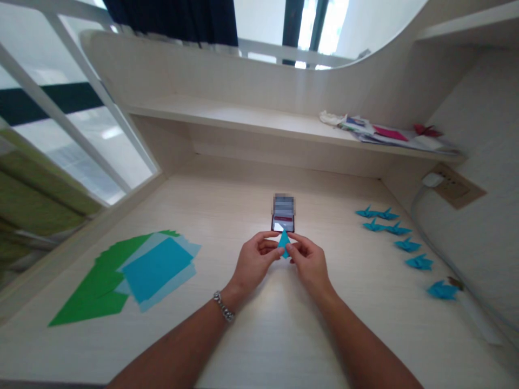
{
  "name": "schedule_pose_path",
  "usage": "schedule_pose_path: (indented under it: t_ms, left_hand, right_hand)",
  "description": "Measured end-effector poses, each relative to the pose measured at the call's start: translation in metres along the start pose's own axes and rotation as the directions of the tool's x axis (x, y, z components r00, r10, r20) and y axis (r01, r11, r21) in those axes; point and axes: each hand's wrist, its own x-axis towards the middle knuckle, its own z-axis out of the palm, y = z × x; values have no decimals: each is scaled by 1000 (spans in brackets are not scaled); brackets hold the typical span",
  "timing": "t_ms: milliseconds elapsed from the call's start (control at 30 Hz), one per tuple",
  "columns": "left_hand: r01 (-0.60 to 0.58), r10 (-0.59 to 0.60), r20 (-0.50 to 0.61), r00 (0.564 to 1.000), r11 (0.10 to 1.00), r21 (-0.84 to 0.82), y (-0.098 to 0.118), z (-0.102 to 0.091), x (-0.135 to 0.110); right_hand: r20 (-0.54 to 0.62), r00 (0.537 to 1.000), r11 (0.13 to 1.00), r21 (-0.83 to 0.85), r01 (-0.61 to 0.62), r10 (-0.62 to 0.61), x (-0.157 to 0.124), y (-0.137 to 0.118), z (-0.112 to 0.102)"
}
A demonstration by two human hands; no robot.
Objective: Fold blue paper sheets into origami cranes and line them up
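A small piece of folded blue paper (285,241), kite-shaped with its point facing away from me, is held up over the middle of the desk. My left hand (257,254) pinches its left edge between thumb and fingers. On the opposite edge, my right hand (310,260) grips it the same way, thumb on the front face. Some of the fingers are hidden behind the paper and the hands. Just beyond the fingertips stands a phone (283,213), its upper part pixelated.
At left, blue paper sheets (158,267) overlap green sheets (95,281). Several blue origami cranes (407,245) line the right side, near a cable (430,237) from a wall socket (458,186). Papers (389,132) lie on the shelf (243,121) under a mirror (267,27).
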Motion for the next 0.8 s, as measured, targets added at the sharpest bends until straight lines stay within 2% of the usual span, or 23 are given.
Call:
schedule_pose_path:
  t_ms: [567, 733, 800]
  left_hand:
    - [-34, 37, -42, 998, 996, 83, 8, 3, -2]
    - [-44, 53, -78, 996, 992, 120, 4, 1, -1]
    - [-45, 53, -60, 997, 991, 128, 2, -1, 0]
  right_hand:
    - [-33, 998, 998, 38, 46, -45, -4, -4, 3]
    - [-31, 996, 995, 51, 90, -89, -2, -2, 3]
    - [-34, 995, 994, 55, 93, -91, -2, -2, 2]
